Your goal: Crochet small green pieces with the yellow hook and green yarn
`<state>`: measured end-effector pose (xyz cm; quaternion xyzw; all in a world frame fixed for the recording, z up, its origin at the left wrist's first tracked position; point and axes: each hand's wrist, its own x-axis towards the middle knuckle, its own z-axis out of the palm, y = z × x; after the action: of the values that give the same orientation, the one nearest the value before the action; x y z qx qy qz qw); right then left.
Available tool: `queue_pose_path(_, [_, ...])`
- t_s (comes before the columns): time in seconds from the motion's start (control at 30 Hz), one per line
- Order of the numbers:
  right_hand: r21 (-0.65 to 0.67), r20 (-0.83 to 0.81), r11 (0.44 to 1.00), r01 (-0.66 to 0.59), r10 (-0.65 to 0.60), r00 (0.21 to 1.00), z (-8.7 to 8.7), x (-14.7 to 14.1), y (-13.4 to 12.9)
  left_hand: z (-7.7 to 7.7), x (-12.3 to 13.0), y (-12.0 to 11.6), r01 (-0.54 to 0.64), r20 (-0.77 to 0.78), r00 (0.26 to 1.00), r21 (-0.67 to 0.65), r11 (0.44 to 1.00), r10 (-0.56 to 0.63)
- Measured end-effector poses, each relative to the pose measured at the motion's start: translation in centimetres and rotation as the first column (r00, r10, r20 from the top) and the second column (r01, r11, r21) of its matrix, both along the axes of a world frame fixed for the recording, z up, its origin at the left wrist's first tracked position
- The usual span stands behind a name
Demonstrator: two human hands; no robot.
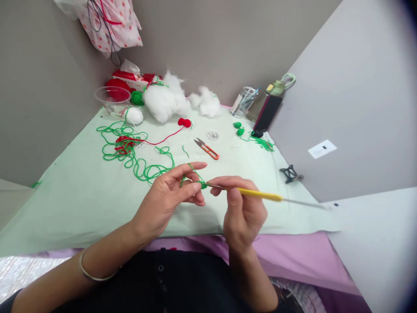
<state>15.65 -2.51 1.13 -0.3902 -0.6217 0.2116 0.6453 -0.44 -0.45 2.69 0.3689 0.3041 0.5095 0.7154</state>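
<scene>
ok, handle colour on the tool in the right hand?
Yellow. The handle shows best in the head view, sticking out past the right hand.

Passage is open over the near-left surface [81, 208], outside the left hand [163, 191]. Ahead of that hand, a loose tangle of yarn [125, 145] obstructs the way (its loops spread wide). Snips [207, 149] lie beyond the gap between the hands. On the right, the hook [260, 194] projects past the right hand [244, 208]; a black stand [291, 174] and the partition [352, 87] bound that flank. White stuffing [166, 98] blocks the rear centre.
</scene>
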Motion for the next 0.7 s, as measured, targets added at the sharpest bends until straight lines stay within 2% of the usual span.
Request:
queue_pose_path(0.13, [0.274,0.284,0.960,0.062,-0.142,0.948,-0.8,-0.4,-0.1,-0.3,0.3,-0.2,-0.057,-0.029,0.998,0.084,0.995,0.060])
queue_pose_path(0.2, [0.410,0.367,0.904,0.124,-0.287,0.885,-1.4,-0.8,0.2,-0.3,0.5,-0.3,-0.049,0.016,0.999,0.035,0.998,0.048])
queue_pose_path(0.27, [0.489,0.367,0.853,0.185,-0.393,0.843,-1.9,-1.0,0.3,-0.3,0.5,-0.2,0.039,0.092,0.995,-0.090,0.995,-0.031])
queue_pose_path(0.3, [0.472,0.344,0.858,0.200,-0.388,0.855,-1.9,-1.0,0.4,-0.3,0.4,-0.1,0.093,0.134,0.988,-0.158,0.983,-0.072])
queue_pose_path(0.37, [0.330,0.229,0.926,0.184,-0.268,0.936,-1.7,-0.8,0.5,-0.2,0.1,0.1,0.154,0.193,0.975,-0.250,0.956,-0.107])
queue_pose_path(0.43, [0.129,0.022,0.987,0.093,-0.096,0.995,-1.1,-0.6,0.5,0.0,-0.1,0.4,0.128,0.200,0.977,-0.251,0.959,-0.078])
queue_pose_path(0.5, [0.015,-0.150,0.999,-0.030,0.032,0.988,-0.6,-0.5,0.7,0.2,-0.1,0.4,0.087,0.167,0.984,-0.206,0.975,-0.053])
queue_pose_path(0.53, [-0.007,-0.180,0.997,-0.075,0.072,0.981,-0.4,-0.5,0.7,0.3,0.0,0.3,0.080,0.147,0.988,-0.179,0.980,-0.054])
queue_pose_path(0.6, [-0.021,-0.148,0.995,-0.094,0.090,0.985,-0.4,-0.7,0.8,0.5,0.3,0.0,0.070,0.111,0.992,-0.142,0.987,-0.054])
queue_pose_path(0.7, [0.030,0.026,0.999,0.033,-0.033,0.999,-1.0,-1.1,0.6,0.4,0.8,-0.2,0.035,0.089,0.996,-0.122,0.992,-0.025])
